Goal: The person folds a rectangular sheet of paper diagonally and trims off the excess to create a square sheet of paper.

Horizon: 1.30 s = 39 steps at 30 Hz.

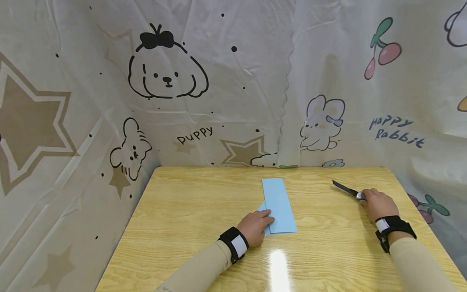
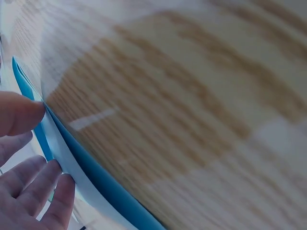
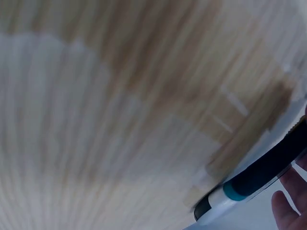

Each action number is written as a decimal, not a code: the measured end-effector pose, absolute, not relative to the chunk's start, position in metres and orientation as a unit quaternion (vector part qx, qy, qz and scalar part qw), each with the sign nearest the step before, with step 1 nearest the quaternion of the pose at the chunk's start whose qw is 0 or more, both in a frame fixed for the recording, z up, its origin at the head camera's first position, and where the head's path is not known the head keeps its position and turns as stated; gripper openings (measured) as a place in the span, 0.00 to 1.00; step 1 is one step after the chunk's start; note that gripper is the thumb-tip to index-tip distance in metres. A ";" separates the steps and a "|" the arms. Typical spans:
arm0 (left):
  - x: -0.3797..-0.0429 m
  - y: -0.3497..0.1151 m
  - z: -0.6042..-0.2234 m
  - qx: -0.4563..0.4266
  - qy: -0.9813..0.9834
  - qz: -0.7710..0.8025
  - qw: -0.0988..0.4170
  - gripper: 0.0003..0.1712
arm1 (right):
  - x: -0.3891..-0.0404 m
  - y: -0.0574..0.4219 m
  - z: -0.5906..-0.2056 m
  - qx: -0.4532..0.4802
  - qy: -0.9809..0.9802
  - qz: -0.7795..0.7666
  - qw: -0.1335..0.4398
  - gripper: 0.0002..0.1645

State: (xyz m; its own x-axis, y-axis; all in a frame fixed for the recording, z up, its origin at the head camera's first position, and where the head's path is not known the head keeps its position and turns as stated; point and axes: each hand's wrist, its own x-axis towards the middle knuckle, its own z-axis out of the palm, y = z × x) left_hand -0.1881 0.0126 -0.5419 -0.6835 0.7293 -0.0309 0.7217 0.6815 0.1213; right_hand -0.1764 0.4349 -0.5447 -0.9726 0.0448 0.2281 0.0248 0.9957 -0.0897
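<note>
A folded sheet of light blue paper lies on the table, a smaller layer showing from under its left edge. My left hand rests on that edge, its fingers reaching over the paper. From the left wrist view, the thumb and fingertips touch the paper, whose layers gap apart along one side. Over at the right, my right hand grips a utility knife, its dark blade pointing up and left. Its black handle with a teal band shows close over the table in the right wrist view.
The wood-grain table carries both things. Behind it and along the sides hangs a pale curtain printed with cartoon animals, stars and cherries. A bright light reflection marks the front middle of the tabletop.
</note>
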 end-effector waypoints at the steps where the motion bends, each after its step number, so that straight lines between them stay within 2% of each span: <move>1: -0.188 0.012 -0.542 0.395 0.916 0.050 0.038 0.26 | -0.178 0.430 -0.544 -0.012 -0.991 0.049 0.122 0.21; 10: -0.186 0.009 -0.546 0.377 0.920 0.083 0.062 0.26 | -0.187 0.384 -0.539 0.058 -0.984 0.077 0.148 0.23; 17: -0.188 0.003 -0.546 0.373 0.924 0.067 0.050 0.24 | -0.189 0.349 -0.534 0.107 -0.974 0.083 0.181 0.23; 27: -0.194 -0.005 -0.550 0.368 0.928 0.061 0.019 0.23 | -0.184 0.312 -0.533 0.154 -0.971 0.087 0.162 0.23; 39: -0.200 -0.011 -0.556 0.335 0.936 0.105 0.020 0.25 | -0.171 0.288 -0.534 0.199 -0.965 0.077 0.149 0.21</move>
